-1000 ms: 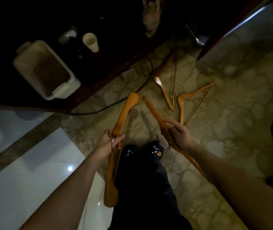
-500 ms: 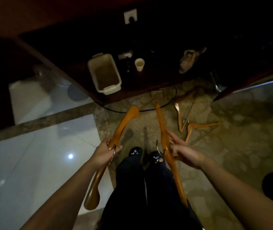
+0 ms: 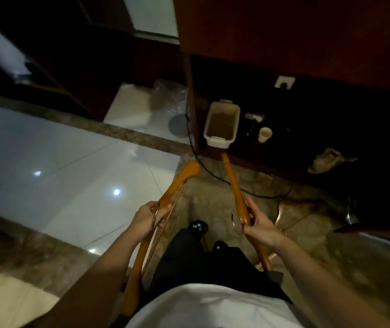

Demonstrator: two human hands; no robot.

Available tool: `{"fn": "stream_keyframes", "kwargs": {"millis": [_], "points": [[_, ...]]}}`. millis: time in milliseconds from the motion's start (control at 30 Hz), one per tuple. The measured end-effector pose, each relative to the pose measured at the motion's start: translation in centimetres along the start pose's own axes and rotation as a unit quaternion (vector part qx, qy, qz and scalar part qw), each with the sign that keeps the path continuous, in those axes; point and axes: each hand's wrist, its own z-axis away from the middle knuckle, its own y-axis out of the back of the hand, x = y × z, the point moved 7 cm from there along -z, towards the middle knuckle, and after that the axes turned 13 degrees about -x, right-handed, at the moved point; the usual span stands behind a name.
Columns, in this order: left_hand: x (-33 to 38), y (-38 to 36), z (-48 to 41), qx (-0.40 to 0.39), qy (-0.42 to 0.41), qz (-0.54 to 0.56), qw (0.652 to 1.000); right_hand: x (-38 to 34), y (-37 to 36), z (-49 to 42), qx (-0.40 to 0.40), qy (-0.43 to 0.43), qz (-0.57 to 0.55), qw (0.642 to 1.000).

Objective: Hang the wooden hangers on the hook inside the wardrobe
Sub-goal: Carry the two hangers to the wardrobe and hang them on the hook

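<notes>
Left hand (image 3: 150,217) is clamped on one orange-brown wooden hanger (image 3: 177,185) at its metal hook; right hand (image 3: 257,224) grips a second wooden hanger (image 3: 233,183) likewise, both above the floor. Risk: long arms may snag the black cable (image 3: 213,174) or strike the dark wardrobe frame (image 3: 190,102).

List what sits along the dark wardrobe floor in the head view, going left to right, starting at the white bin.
White bin → dark items, too dim to identify → paper cup → crumpled brownish thing.
</notes>
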Motion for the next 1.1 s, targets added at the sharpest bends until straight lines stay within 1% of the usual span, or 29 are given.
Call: {"fn": "stream_keyframes", "kwargs": {"millis": [133,233,300,367,467,633,767,833,967,1000,1100], "points": [[-2.8,1.2,2.8,0.068,-0.007,0.069,0.995,-2.5,-2.1,-1.0,-0.009,0.029,0.085,0.996],[-4.9,2.3,4.9,0.103,-0.016,0.115,0.988,-4.4,-4.1,-1.9,-0.026,0.038,0.107,0.993],[-6.0,3.1,6.5,0.119,-0.034,0.137,0.983,-5.1,-5.3,-2.7,-0.038,0.028,0.125,0.991],[-7.3,3.7,8.1,0.132,-0.047,0.160,0.977,-5.5,-6.8,-3.7,-0.065,-0.004,0.161,0.985],[-10.1,5.7,9.6,0.162,-0.031,0.214,0.963,-6.5,-9.3,-5.9,-0.098,-0.052,0.220,0.969],[-15.4,10.5,10.2,0.161,0.032,0.242,0.956,-9.7,-14.8,-10.5,-0.136,-0.083,0.289,0.944],[-18.9,14.1,10.6,0.179,0.040,0.324,0.928,-12.6,-19.1,-14.4,-0.148,-0.093,0.344,0.923],[-20.7,15.5,10.7,0.185,0.037,0.340,0.921,-14.4,-21.0,-16.0,-0.152,-0.098,0.359,0.916],[-24.8,18.2,10.3,0.170,0.068,0.362,0.914,-17.9,-23.5,-18.8,-0.152,-0.084,0.374,0.911],[-25.6,18.6,9.9,0.173,0.074,0.380,0.906,-18.5,-23.6,-19.4,-0.147,-0.085,0.374,0.912],[-24.6,20.3,10.6,0.195,0.095,0.416,0.883,-19.8,-23.3,-21.7,-0.129,-0.100,0.360,0.919]]}}
